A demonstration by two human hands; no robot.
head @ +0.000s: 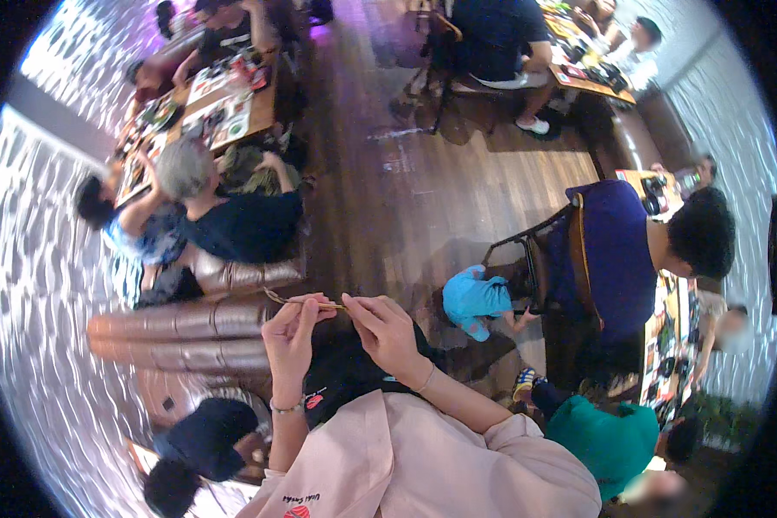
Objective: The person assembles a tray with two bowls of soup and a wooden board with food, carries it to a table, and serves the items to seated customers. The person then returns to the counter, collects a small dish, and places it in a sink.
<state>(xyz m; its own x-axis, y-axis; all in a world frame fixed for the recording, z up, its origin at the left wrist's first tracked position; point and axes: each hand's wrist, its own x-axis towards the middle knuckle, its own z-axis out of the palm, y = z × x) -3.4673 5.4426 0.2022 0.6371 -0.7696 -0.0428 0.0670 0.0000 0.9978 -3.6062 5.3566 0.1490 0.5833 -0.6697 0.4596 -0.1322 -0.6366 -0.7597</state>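
My left hand (291, 343) is raised in front of my body, its thumb and fingers pinched on a thin, gold-coloured object (330, 305). The fingertips of my right hand (388, 330) grip the other end of it. A curved end sticks out to the left past my left fingers; what the object is, I cannot tell. I wear a light pink top (427, 460) with a small red emblem and a dark apron (346, 369) below the waist. A beaded bracelet circles my left wrist and a thin band my right.
Brown padded benches (188, 333) stand at the left. Seated people surround a laid table (259, 107) at the upper left and others at the right. A small child in light blue (476, 301) is on the wooden floor (375, 194), beside a black chair (531, 259).
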